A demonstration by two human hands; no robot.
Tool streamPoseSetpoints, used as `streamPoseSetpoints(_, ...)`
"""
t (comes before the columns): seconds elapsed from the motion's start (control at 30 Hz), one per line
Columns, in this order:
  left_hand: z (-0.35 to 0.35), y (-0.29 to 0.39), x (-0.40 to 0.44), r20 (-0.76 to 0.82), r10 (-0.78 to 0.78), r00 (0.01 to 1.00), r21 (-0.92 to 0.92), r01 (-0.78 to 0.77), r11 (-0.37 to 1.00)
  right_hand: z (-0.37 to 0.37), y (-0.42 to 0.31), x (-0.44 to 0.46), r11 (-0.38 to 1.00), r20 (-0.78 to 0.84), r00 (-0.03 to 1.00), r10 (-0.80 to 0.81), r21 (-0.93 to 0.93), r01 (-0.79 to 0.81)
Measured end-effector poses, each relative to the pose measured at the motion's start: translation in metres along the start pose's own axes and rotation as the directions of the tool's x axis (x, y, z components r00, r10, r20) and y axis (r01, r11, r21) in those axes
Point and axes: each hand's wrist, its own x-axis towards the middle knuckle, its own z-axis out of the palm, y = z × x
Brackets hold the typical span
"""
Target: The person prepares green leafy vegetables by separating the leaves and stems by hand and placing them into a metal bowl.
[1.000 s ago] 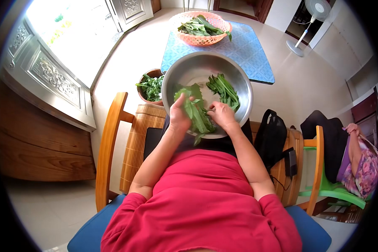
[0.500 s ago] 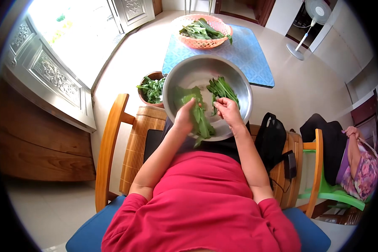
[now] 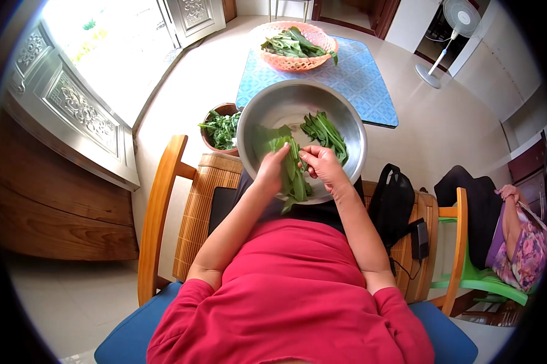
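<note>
Moved leftward over the basin (image 3: 267,100) since the earlier frame: right hand (image 3: 324,165), pinched at right edge of leafy bunch (image 3: 295,181) | left hand (image 3: 270,171): clasped round bunch | bunch: held between hands over basin, long axis far-to-near | greens (image 3: 326,132): laid inside basin's right side

No readable text or labels.

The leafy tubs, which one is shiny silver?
The big metal bowl beneath the left hand and right hand. The basket on the blue table is pink; the pot is brown.
</note>
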Motion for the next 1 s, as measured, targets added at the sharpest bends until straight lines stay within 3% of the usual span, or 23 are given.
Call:
streamPoseSetpoints(0.13, -0.010, -0.006, 0.007, 0.024, 0.005, 1.000, -0.001, -0.005, 1.000, 0.006, 0.001, 0.000, 0.994, -0.045, 0.998, -0.031, -0.108, 0.026)
streamPoseSetpoints(0.23, -0.003, -0.005, 0.005, -0.025, 0.026, 0.999, 0.011, -0.026, 1.000, 0.006, 0.011, 0.006, 0.973, -0.120, 0.974, -0.191, -0.152, 0.172)
streamPoseSetpoints(0.33, -0.001, -0.007, 0.006, -0.079, 0.047, 0.996, 0.016, -0.046, 0.999, 0.002, 0.016, 0.009, 0.781, -0.170, 0.845, -0.507, -0.505, 0.367)
streamPoseSetpoints(0.53, -0.001, -0.006, 0.005, -0.063, 0.078, 0.995, 0.013, -0.077, 0.997, 0.021, 0.006, -0.001, 0.526, -0.076, 0.762, -0.643, -0.767, 0.368)
streamPoseSetpoints(0.77, 0.004, -0.002, 0.000, -0.023, 0.059, 0.998, -0.005, -0.059, 0.998, 0.032, 0.003, -0.007, 0.353, 0.015, 0.715, -0.699, -0.862, 0.364)
streamPoseSetpoints(0.87, 0.001, -0.003, 0.002, -0.002, 0.051, 0.999, -0.006, -0.051, 0.999, 0.033, 0.003, -0.009, 0.350, 0.020, 0.731, -0.682, -0.869, 0.350)
streamPoseSetpoints(1.0, -0.004, -0.006, 0.008, -0.017, 0.026, 1.000, -0.074, -0.028, 0.997, 0.029, 0.003, -0.008, 0.468, -0.035, 0.743, -0.668, -0.796, 0.383)
